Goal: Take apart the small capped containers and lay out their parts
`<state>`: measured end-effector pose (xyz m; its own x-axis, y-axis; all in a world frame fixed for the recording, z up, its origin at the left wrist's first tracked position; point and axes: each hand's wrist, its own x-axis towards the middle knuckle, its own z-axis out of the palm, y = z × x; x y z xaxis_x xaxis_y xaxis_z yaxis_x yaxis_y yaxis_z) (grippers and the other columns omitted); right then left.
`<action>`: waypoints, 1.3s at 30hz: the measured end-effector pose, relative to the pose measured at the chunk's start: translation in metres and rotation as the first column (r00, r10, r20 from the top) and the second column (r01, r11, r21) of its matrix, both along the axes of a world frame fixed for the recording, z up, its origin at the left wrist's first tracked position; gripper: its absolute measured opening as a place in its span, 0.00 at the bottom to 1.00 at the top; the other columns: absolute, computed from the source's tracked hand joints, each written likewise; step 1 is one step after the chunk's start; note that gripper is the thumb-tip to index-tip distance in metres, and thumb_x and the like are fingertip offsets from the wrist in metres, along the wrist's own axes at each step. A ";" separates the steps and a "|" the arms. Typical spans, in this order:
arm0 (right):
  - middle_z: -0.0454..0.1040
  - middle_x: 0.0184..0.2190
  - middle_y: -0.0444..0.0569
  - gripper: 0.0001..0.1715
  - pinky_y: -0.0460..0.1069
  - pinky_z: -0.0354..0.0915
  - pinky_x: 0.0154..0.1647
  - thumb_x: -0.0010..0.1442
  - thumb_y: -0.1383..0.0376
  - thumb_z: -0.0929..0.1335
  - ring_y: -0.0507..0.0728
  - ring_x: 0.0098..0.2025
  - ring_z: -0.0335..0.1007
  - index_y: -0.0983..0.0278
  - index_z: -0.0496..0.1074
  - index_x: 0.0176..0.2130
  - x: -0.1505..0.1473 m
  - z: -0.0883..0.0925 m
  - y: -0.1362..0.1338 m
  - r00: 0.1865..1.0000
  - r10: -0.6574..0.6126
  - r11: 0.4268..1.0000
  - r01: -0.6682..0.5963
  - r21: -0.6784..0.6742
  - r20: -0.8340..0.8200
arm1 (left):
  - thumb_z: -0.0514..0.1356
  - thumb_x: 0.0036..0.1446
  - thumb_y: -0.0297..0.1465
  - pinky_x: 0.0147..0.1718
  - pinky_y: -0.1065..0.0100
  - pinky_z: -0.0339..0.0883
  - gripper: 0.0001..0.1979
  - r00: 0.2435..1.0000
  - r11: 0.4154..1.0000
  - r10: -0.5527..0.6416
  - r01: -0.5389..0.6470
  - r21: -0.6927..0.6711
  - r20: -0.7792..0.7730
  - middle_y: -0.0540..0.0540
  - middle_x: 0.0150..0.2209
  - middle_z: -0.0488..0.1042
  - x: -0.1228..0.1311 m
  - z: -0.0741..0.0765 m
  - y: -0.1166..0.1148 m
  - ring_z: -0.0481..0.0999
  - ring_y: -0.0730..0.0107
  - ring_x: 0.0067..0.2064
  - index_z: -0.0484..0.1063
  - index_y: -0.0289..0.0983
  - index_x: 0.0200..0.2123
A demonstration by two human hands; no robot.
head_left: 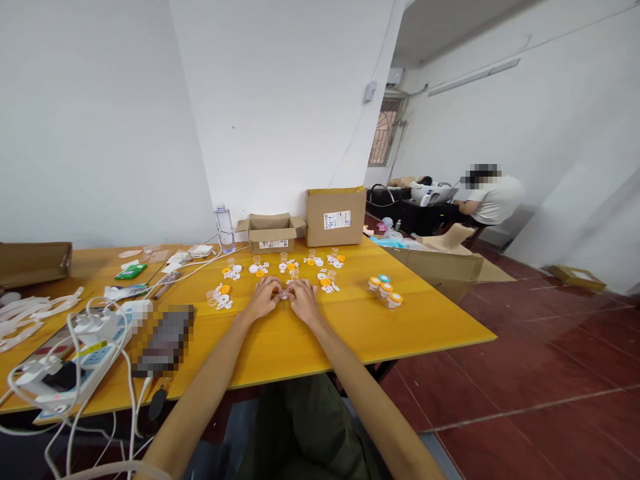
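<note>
Both hands meet over the middle of the yellow table (320, 340). My left hand (265, 297) and my right hand (303, 299) have their fingers closed around a small whitish plastic part (285, 295), whose exact kind is too small to make out. Around them lie several little groups of white and orange plastic discs. One such group (221, 296) is left of my left hand, and another (329, 283) is just right of my right hand. Small clear cups stand by these groups. Further right is a cluster of clear jars (393, 301) with orange and blue lids.
At the back stand an open cardboard box (271, 239), a taller box (335, 220) and a water bottle (225, 229). A power strip (95, 363) with tangled white cables and a phone (165, 340) occupy the left side. A person (495, 199) sits in the far right background.
</note>
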<state>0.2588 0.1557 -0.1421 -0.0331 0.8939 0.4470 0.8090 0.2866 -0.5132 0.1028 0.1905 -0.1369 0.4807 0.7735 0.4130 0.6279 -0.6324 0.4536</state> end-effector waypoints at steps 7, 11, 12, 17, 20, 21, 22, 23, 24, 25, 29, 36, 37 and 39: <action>0.76 0.41 0.48 0.09 0.52 0.52 0.43 0.60 0.73 0.67 0.60 0.48 0.64 0.60 0.73 0.31 -0.001 0.001 -0.001 1.000 -0.013 1.000 0.013 -0.004 0.028 | 0.57 0.56 0.25 0.55 0.55 0.60 0.05 1.000 0.999 -0.019 0.019 -0.026 0.021 0.45 0.47 0.71 -0.001 0.000 0.000 0.66 0.59 0.53 0.71 0.41 0.33; 0.76 0.41 0.48 0.10 0.52 0.52 0.43 0.60 0.73 0.66 0.60 0.48 0.64 0.59 0.73 0.32 0.000 -0.001 0.000 0.999 -0.006 1.000 0.006 0.011 0.036 | 0.58 0.56 0.25 0.55 0.54 0.60 0.05 0.999 0.999 -0.029 0.030 -0.035 0.033 0.45 0.48 0.71 -0.002 0.000 0.000 0.66 0.58 0.53 0.71 0.40 0.32; 0.76 0.41 0.48 0.10 0.52 0.52 0.43 0.60 0.73 0.66 0.60 0.47 0.64 0.59 0.73 0.32 0.000 -0.001 0.000 0.999 -0.004 1.000 0.003 0.015 0.039 | 0.58 0.56 0.25 0.55 0.54 0.60 0.05 0.999 0.999 -0.028 0.029 -0.038 0.036 0.45 0.48 0.72 -0.002 0.000 0.001 0.66 0.58 0.53 0.71 0.40 0.33; 0.76 0.40 0.48 0.10 0.52 0.52 0.44 0.60 0.73 0.66 0.60 0.47 0.63 0.59 0.74 0.31 0.000 -0.001 0.001 1.000 -0.003 1.000 0.003 0.007 0.028 | 0.59 0.56 0.26 0.55 0.55 0.60 0.04 0.999 0.998 -0.027 0.029 -0.058 0.047 0.44 0.48 0.72 -0.002 0.001 0.000 0.66 0.58 0.53 0.72 0.40 0.31; 0.76 0.40 0.48 0.10 0.53 0.52 0.44 0.59 0.72 0.66 0.60 0.48 0.63 0.59 0.74 0.31 0.000 0.001 -0.001 1.000 0.000 1.000 0.000 -0.010 0.006 | 0.59 0.57 0.27 0.55 0.55 0.60 0.04 0.998 0.997 -0.030 0.033 -0.064 0.060 0.45 0.47 0.72 -0.002 0.002 0.000 0.67 0.59 0.53 0.71 0.39 0.29; 0.76 0.41 0.48 0.10 0.53 0.52 0.44 0.59 0.72 0.67 0.60 0.48 0.63 0.59 0.74 0.31 0.000 0.001 -0.001 1.000 -0.001 1.000 0.001 -0.014 0.001 | 0.59 0.57 0.27 0.55 0.55 0.60 0.05 0.997 0.997 -0.029 0.033 -0.065 0.065 0.45 0.47 0.73 -0.002 0.003 0.000 0.68 0.59 0.53 0.71 0.39 0.29; 0.76 0.41 0.48 0.10 0.52 0.52 0.44 0.59 0.73 0.66 0.60 0.48 0.63 0.60 0.74 0.31 -0.001 0.002 -0.001 1.000 -0.004 1.000 0.004 -0.016 -0.003 | 0.59 0.56 0.26 0.55 0.55 0.60 0.05 0.997 0.997 -0.027 0.032 -0.066 0.070 0.45 0.47 0.73 -0.002 0.003 0.000 0.68 0.59 0.53 0.71 0.39 0.28; 0.76 0.41 0.48 0.10 0.52 0.52 0.44 0.59 0.73 0.66 0.60 0.48 0.63 0.60 0.74 0.30 -0.001 0.002 -0.002 1.000 -0.008 1.000 0.008 -0.016 -0.005 | 0.59 0.56 0.26 0.55 0.56 0.61 0.05 0.997 0.997 -0.024 0.029 -0.065 0.077 0.45 0.46 0.73 -0.002 0.004 0.000 0.68 0.60 0.52 0.71 0.40 0.28; 0.76 0.42 0.48 0.10 0.52 0.52 0.44 0.59 0.73 0.66 0.60 0.48 0.63 0.60 0.73 0.30 -0.001 0.002 -0.002 1.000 -0.012 1.000 0.012 -0.013 -0.005 | 0.58 0.56 0.25 0.55 0.56 0.61 0.06 0.996 0.998 -0.021 0.026 -0.061 0.086 0.46 0.46 0.73 -0.002 0.004 0.000 0.69 0.60 0.52 0.70 0.40 0.28; 0.76 0.41 0.48 0.10 0.52 0.52 0.44 0.59 0.73 0.66 0.60 0.48 0.63 0.60 0.73 0.30 -0.002 0.002 -0.002 1.000 -0.014 1.000 0.014 -0.011 -0.003 | 0.58 0.57 0.25 0.55 0.56 0.61 0.06 0.995 0.998 -0.016 0.022 -0.055 0.098 0.46 0.46 0.73 -0.001 0.005 -0.001 0.69 0.60 0.52 0.70 0.40 0.29; 0.76 0.41 0.48 0.10 0.52 0.51 0.44 0.59 0.73 0.67 0.60 0.48 0.63 0.60 0.73 0.30 -0.002 0.001 -0.002 1.000 -0.002 1.000 0.002 -0.010 0.011 | 0.56 0.59 0.26 0.54 0.59 0.62 0.06 0.990 0.999 -0.003 0.007 -0.032 0.142 0.47 0.43 0.74 0.000 0.007 -0.003 0.70 0.62 0.50 0.70 0.40 0.31; 0.75 0.40 0.48 0.05 0.52 0.51 0.43 0.60 0.69 0.68 0.61 0.48 0.63 0.59 0.72 0.34 -0.002 0.001 -0.002 0.999 0.027 0.999 -0.028 0.033 0.034 | 0.56 0.61 0.30 0.52 0.59 0.63 0.05 0.989 1.000 -0.004 0.008 -0.030 0.151 0.47 0.39 0.73 0.001 0.008 -0.005 0.70 0.62 0.47 0.71 0.41 0.34; 0.75 0.40 0.48 0.05 0.52 0.51 0.43 0.60 0.69 0.67 0.61 0.48 0.63 0.59 0.72 0.34 -0.002 0.001 -0.002 0.999 0.035 0.998 -0.037 0.045 0.039 | 0.56 0.61 0.31 0.53 0.59 0.63 0.05 0.989 0.999 -0.005 0.010 -0.031 0.151 0.47 0.39 0.73 0.002 0.008 -0.005 0.70 0.62 0.47 0.71 0.42 0.34; 0.75 0.41 0.48 0.06 0.52 0.51 0.44 0.61 0.70 0.67 0.61 0.48 0.63 0.59 0.73 0.34 -0.002 0.002 -0.002 0.997 0.055 0.997 -0.058 0.059 0.045 | 0.56 0.61 0.31 0.53 0.59 0.63 0.05 0.988 0.999 -0.008 0.013 -0.033 0.154 0.47 0.39 0.73 0.002 0.008 -0.005 0.70 0.61 0.47 0.72 0.42 0.34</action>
